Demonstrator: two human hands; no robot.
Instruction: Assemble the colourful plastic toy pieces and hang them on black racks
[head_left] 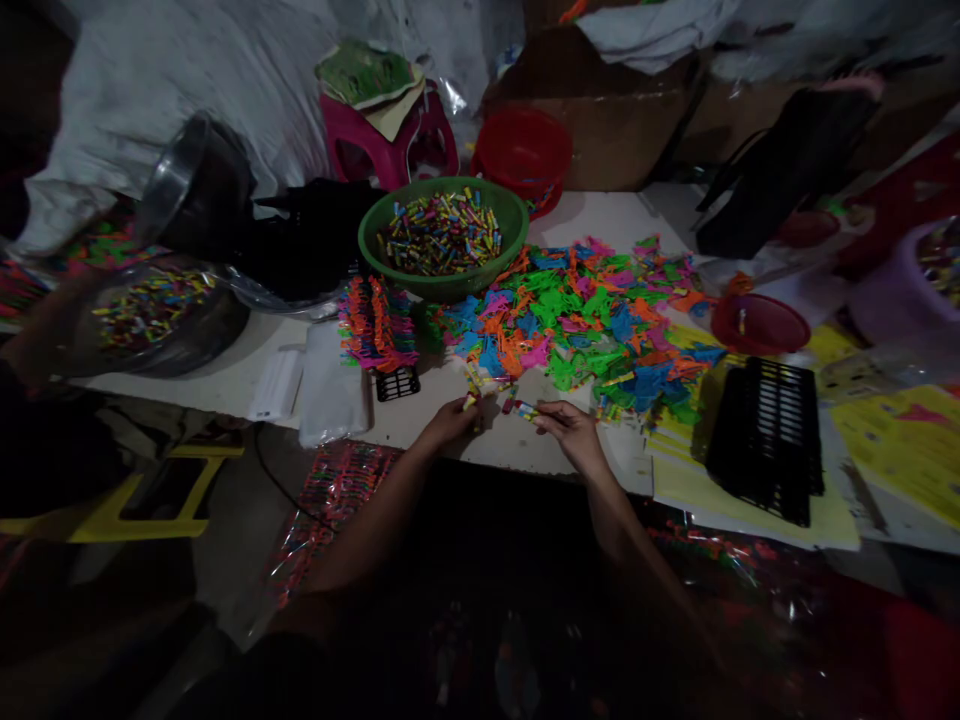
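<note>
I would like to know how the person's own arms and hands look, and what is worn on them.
The left hand and the right hand are bare, without gloves. Both forearms are uncovered too, and no watch or bracelet can be made out in the dim light. The clothing on the body looks nearly black; where its sleeves end is hard to tell.

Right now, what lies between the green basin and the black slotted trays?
In the head view, a heap of coloured plastic pieces lies there, then some yellow sheet beside the trays.
</note>
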